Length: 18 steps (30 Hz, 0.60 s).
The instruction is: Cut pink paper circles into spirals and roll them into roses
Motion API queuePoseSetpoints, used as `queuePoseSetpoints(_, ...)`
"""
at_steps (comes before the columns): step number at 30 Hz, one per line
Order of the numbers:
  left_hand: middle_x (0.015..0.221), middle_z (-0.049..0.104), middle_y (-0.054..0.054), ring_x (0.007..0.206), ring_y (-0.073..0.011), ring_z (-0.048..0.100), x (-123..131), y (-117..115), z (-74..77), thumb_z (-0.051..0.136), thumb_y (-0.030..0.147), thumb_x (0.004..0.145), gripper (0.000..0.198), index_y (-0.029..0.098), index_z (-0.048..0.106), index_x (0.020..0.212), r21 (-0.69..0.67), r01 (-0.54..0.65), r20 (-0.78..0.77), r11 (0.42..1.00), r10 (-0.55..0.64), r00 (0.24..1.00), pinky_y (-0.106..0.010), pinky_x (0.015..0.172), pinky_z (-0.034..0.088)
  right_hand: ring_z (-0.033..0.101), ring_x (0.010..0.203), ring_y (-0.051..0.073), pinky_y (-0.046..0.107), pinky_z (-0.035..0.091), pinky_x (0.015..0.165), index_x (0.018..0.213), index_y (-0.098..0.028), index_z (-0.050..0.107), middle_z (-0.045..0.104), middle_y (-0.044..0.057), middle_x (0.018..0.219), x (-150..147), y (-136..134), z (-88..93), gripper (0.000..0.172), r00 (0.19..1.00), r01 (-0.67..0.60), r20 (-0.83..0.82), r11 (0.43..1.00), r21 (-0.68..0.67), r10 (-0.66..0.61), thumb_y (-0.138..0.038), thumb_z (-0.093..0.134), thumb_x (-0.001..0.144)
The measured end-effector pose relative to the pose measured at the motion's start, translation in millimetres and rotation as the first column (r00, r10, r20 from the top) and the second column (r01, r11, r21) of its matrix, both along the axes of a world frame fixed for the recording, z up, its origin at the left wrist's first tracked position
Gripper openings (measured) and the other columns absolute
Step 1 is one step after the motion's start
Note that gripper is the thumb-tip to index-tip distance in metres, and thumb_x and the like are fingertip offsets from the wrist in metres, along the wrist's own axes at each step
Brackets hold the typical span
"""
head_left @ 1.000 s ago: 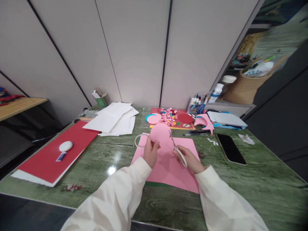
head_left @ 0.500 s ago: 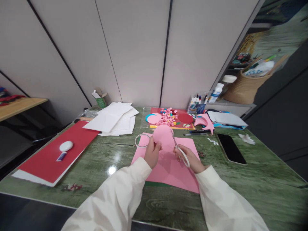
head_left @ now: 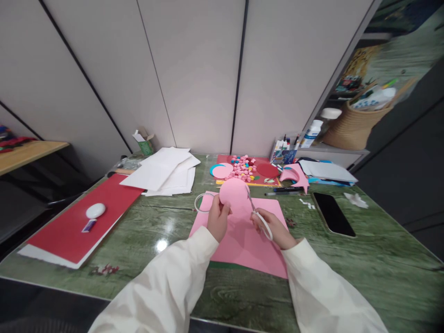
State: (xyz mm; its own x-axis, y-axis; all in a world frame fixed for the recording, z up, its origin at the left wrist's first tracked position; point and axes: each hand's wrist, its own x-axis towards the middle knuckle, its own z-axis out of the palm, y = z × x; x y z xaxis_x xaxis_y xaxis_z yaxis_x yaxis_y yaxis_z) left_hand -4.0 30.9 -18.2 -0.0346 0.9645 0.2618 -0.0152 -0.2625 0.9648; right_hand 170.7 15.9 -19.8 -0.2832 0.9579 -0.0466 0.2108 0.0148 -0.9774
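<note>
A round pink paper disc (head_left: 234, 190) is pinched between the thumb and fingers of my left hand (head_left: 218, 216). My right hand (head_left: 272, 226) grips white-handled scissors (head_left: 265, 225), their blades at the right edge of the disc. I cannot tell how far apart the blades are. Both hands are above a large pink sheet (head_left: 243, 252) lying on the green table. A roll of tape (head_left: 199, 207) sits at the sheet's upper left corner, beside my left hand.
Behind my hands, many small pink pieces (head_left: 242, 169) lie on a red sheet next to paper circles (head_left: 222, 171). White papers (head_left: 163, 171) and a red sheet (head_left: 86, 217) are at left. Pink scraps (head_left: 294, 175), pens (head_left: 286, 189) and a phone (head_left: 333, 214) are at right.
The pink disc and my left hand have shifted very slightly left. My right hand and the scissors have stayed almost in place at the disc's edge.
</note>
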Motion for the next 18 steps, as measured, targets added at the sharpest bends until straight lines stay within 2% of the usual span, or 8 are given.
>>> queuePoseSetpoints(18,0.068,0.045,0.002,0.059,-0.0084,0.046,-4.5,2.4,2.0,0.044,0.032,0.080,0.017,0.017,0.045,0.089,0.032,-0.106,0.075,0.994,0.103,0.992,-0.021,0.058,0.040,0.040,0.047,0.008,0.021,0.030,0.046,0.067,-0.018,0.043,0.041,-0.006,0.052,0.6,-0.7,-1.0,0.028,0.999,-0.033,0.013,0.999,-0.007,0.033,-0.043,0.049,0.077)
